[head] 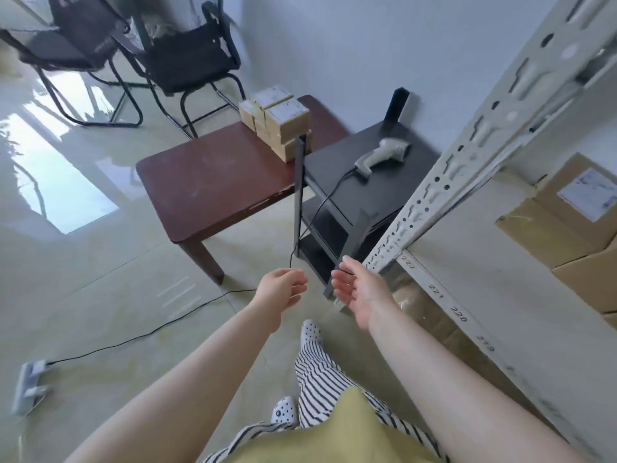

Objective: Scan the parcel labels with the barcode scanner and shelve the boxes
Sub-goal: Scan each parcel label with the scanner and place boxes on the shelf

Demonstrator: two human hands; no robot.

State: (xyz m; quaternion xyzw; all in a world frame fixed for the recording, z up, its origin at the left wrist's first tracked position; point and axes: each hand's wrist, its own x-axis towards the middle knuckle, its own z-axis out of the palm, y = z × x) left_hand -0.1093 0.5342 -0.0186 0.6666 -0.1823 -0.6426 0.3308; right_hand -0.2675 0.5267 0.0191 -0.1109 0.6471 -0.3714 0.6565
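Observation:
Several small cardboard parcels (278, 120) with white labels are stacked at the far right corner of a dark red wooden table (207, 185). A grey barcode scanner (382, 155) lies on top of a black stand (370, 192), its black cable hanging down the front. My left hand (282, 289) and my right hand (359, 287) reach forward side by side above the floor, palms facing each other, fingers relaxed and holding nothing. Both hands are well short of the table and the stand. A larger labelled box (567, 212) sits on the white metal shelf (474, 272) at right.
Two black mesh chairs (133, 51) stand behind the table. A black cable (140, 337) crosses the glossy floor to a power strip (28, 384) at lower left. The shelf's perforated upright (467, 152) rises close to my right arm. More boxes show under the shelf.

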